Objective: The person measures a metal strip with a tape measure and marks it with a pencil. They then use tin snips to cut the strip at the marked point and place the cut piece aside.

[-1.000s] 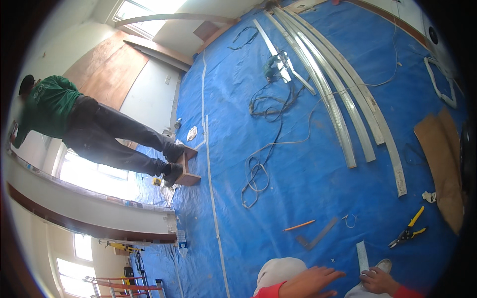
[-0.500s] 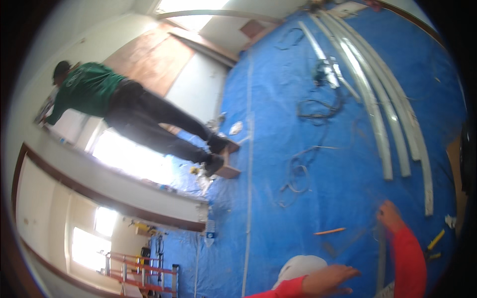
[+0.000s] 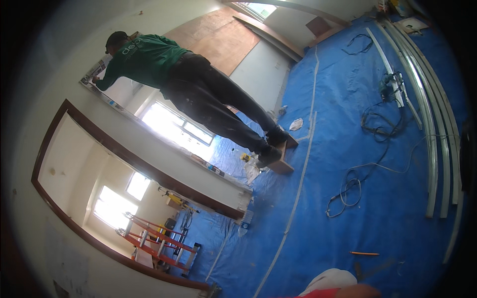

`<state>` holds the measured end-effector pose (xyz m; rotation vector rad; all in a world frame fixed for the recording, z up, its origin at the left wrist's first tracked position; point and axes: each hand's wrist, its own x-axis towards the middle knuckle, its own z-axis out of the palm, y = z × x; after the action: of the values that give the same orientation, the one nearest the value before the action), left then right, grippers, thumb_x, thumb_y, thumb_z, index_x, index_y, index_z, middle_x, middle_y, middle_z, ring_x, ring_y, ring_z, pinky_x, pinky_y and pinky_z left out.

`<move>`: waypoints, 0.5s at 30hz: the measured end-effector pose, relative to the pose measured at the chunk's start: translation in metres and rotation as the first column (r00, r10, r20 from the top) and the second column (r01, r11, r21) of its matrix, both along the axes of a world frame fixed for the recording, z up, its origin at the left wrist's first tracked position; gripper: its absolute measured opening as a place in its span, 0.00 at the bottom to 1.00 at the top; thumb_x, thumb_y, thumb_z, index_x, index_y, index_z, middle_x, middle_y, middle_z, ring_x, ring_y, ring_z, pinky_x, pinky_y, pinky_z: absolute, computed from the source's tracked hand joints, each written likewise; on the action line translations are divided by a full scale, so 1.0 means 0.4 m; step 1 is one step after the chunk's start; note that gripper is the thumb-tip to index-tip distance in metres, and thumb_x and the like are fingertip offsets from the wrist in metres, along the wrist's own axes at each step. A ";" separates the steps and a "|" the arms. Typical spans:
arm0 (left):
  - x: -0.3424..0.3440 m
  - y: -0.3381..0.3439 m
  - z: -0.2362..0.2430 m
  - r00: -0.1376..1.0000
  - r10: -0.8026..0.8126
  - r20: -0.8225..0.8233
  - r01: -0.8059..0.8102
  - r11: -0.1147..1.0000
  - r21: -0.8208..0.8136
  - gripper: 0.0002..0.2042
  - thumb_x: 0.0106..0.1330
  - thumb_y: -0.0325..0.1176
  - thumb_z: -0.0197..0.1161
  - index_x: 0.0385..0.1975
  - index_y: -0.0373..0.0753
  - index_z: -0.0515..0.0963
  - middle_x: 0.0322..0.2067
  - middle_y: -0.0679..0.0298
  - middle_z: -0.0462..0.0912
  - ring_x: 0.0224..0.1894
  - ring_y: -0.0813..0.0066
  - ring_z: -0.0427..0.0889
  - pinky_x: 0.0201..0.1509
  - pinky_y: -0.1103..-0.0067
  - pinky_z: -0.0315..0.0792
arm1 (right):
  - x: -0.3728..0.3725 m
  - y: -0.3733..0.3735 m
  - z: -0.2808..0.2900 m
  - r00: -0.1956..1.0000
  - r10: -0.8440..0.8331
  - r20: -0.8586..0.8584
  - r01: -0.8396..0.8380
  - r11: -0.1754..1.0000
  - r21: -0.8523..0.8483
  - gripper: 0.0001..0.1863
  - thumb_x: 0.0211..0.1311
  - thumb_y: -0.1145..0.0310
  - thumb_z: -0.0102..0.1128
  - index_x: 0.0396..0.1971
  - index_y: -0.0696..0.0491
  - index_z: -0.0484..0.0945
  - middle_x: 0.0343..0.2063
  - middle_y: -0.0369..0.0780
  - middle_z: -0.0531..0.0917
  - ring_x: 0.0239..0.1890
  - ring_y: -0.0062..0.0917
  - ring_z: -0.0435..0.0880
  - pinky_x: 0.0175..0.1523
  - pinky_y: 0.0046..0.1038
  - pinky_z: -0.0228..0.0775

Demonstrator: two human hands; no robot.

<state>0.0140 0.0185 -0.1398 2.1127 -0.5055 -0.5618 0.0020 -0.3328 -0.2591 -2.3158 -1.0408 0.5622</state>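
At the bottom edge, only part of my left hand shows, cut off by the frame, with a bit of red sleeve; its fingers are hidden. Beside it rises a rounded whitish shape whose kind I cannot make out. An orange pencil lies on the blue floor sheet a little beyond the hand. My right hand is out of view. To the right, several long metal channels lie side by side.
A co-worker in a green top stands on a small wooden step, reaching to the wall. A green power tool and looped cables lie on the sheet. Beyond the opening are an orange ladder and, by the wall end, a plastic bottle.
The view has swung left, so the scene sits further right. My right hand has left the picture, and my left hand, earlier seen with fingers stretched, has dropped mostly below the edge.
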 end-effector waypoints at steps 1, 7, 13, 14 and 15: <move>0.003 -0.010 -0.003 1.000 -0.004 -0.029 0.005 1.000 0.006 0.29 0.65 0.46 0.71 0.62 0.36 0.77 0.53 0.47 0.83 0.55 0.47 0.81 0.59 0.58 0.74 | 0.010 -0.001 -0.033 1.000 0.000 -0.026 0.000 1.000 0.008 0.08 0.57 0.74 0.61 0.38 0.53 0.82 0.50 0.50 0.83 0.50 0.52 0.81 0.55 0.47 0.75; 0.032 -0.033 -0.024 0.988 -0.108 -0.114 0.107 0.994 -0.012 0.31 0.63 0.48 0.73 0.62 0.37 0.76 0.52 0.45 0.83 0.54 0.47 0.82 0.58 0.58 0.75 | 0.208 0.148 -0.279 0.987 -0.102 -0.127 0.087 0.989 -0.123 0.28 0.62 0.69 0.66 0.63 0.48 0.73 0.60 0.49 0.75 0.63 0.46 0.74 0.67 0.51 0.64; 0.001 -0.006 0.015 0.999 -0.010 0.039 0.010 1.000 0.012 0.26 0.71 0.45 0.65 0.64 0.36 0.74 0.54 0.48 0.82 0.57 0.49 0.81 0.61 0.61 0.74 | 0.390 0.319 -0.187 0.875 -0.476 -0.082 0.480 0.835 0.268 0.16 0.61 0.73 0.69 0.46 0.60 0.76 0.37 0.49 0.79 0.40 0.46 0.79 0.46 0.44 0.73; 0.004 -0.003 0.034 1.000 -0.027 0.002 0.027 0.999 0.019 0.24 0.76 0.44 0.61 0.64 0.36 0.73 0.54 0.49 0.82 0.58 0.50 0.80 0.62 0.63 0.74 | 0.403 0.317 -0.139 0.883 -0.461 -0.091 0.470 0.864 0.179 0.17 0.62 0.70 0.71 0.46 0.60 0.76 0.35 0.49 0.79 0.36 0.45 0.80 0.43 0.44 0.74; 0.016 0.000 0.050 0.998 -0.035 -0.056 0.034 0.999 -0.018 0.24 0.74 0.42 0.63 0.64 0.35 0.73 0.54 0.48 0.82 0.57 0.48 0.81 0.62 0.62 0.75 | 0.393 0.314 -0.094 0.854 -0.515 -0.075 0.516 0.818 0.254 0.17 0.65 0.66 0.71 0.48 0.58 0.78 0.33 0.47 0.82 0.35 0.42 0.82 0.44 0.40 0.77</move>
<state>0.0204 0.0185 -0.1199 2.0689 -0.5134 -0.6329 0.1591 -0.2074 -0.2966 -2.2155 -0.4076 0.1895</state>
